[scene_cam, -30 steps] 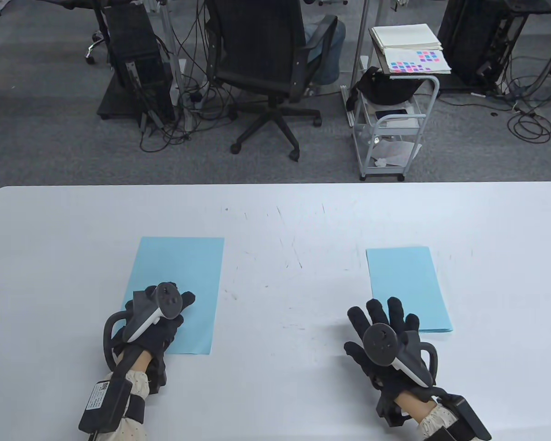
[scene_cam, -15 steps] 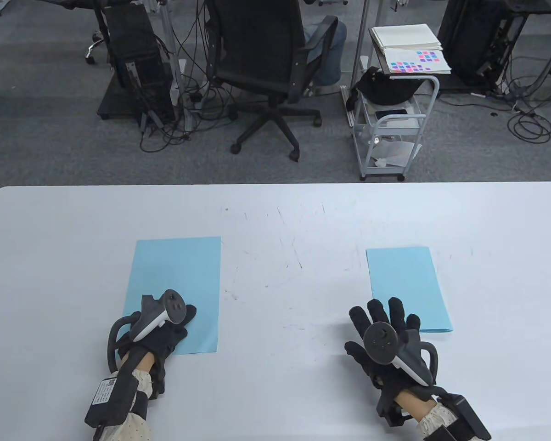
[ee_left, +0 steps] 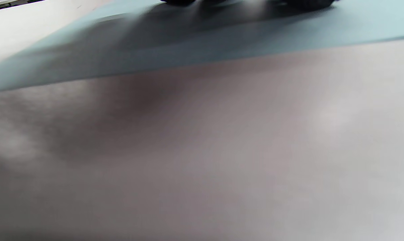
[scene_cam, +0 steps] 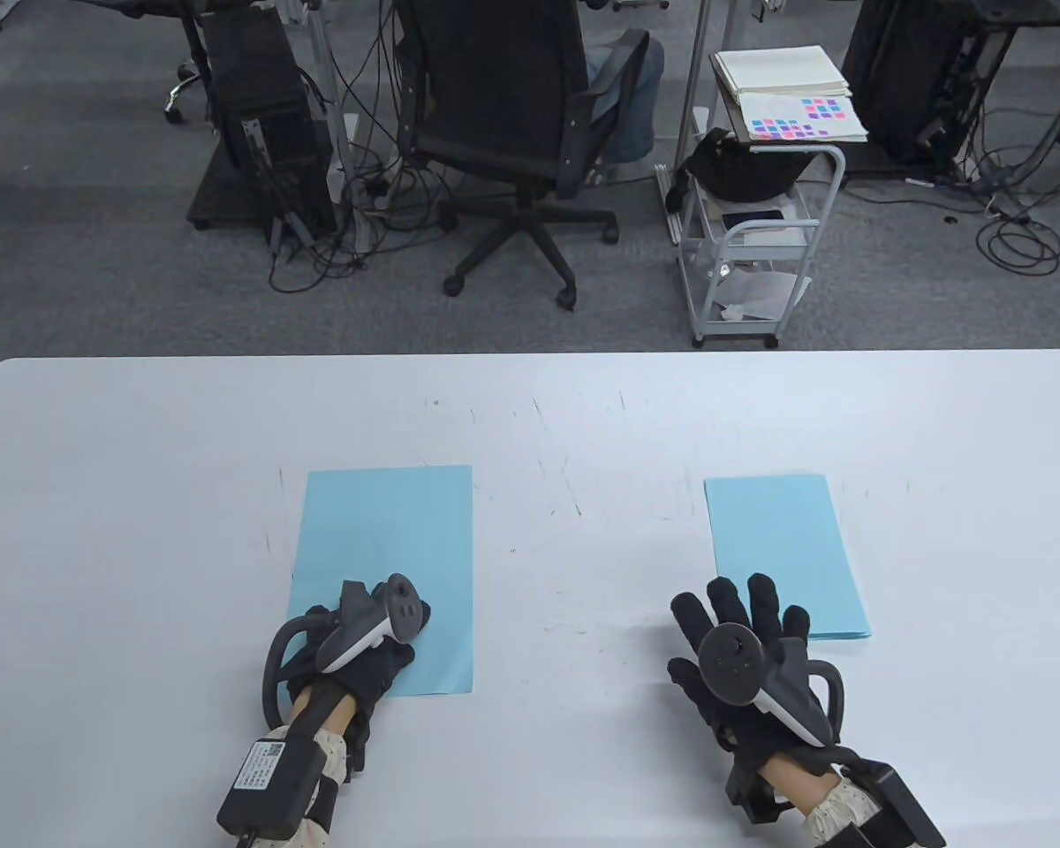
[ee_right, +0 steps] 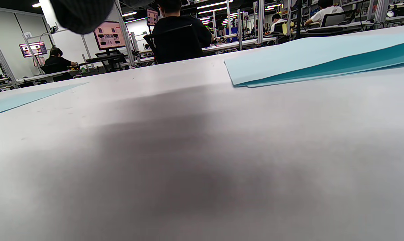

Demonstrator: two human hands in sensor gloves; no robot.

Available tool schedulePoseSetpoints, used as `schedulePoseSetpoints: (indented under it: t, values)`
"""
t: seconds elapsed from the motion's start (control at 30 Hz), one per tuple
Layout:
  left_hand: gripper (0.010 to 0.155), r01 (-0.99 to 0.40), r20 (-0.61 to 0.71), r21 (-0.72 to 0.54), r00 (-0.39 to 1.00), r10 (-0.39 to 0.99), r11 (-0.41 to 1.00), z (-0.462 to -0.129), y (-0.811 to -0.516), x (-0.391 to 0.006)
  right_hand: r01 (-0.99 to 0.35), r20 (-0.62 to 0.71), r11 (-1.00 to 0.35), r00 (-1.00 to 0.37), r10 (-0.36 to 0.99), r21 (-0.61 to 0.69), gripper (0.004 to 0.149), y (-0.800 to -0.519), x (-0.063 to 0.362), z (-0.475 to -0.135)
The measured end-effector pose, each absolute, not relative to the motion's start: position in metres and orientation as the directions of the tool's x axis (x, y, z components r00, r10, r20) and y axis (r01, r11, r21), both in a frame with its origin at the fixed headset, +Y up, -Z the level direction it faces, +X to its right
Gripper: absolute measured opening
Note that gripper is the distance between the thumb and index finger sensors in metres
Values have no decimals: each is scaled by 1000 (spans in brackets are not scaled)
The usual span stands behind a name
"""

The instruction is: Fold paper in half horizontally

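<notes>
1. Left hand (scene_cam: 353,654) rests on the near end of the flat blue sheet (scene_cam: 389,548); its finger pose is hidden under the tracker, so I cannot tell.
2. Right hand (scene_cam: 746,649) lies flat, fingers spread, holding nothing, just beside the folded blue stack (scene_cam: 786,552).
3. Sheet lies left of centre on the table (scene_cam: 583,424), unfolded.
4. Advice: square it, then lift one edge and match corners before creasing.

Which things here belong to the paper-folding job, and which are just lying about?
Job: blue sheet under the left hand; right hand on the table.
Lying about: blue paper stack, office chair, cart.
</notes>
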State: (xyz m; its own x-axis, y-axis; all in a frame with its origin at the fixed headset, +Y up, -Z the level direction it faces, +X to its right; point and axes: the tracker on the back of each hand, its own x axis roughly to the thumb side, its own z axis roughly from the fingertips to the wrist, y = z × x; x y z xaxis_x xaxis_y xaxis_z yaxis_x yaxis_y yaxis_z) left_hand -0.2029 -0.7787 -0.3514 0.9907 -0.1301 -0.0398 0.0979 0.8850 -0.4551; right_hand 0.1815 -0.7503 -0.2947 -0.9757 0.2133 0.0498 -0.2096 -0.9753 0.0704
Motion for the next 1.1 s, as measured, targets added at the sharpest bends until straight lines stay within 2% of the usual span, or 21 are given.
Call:
schedulePoseSetpoints:
  t: [0.3,0.8,1.1]
  values:
    - [57,103,-9,-439,993,-119,893,-341,-779,-165,-242,13,-961,-969,246,132,71,-754,190,-298]
    - [58,155,80,-382,988,-135,911,-313,-779,-97,-224,4,-968,-974,226,113,71,-754,193,-294]
    - [58,200,131,-346,978,-164,917,-301,-779,-82,-170,32,-978,-984,175,121,70,-757,185,-291]
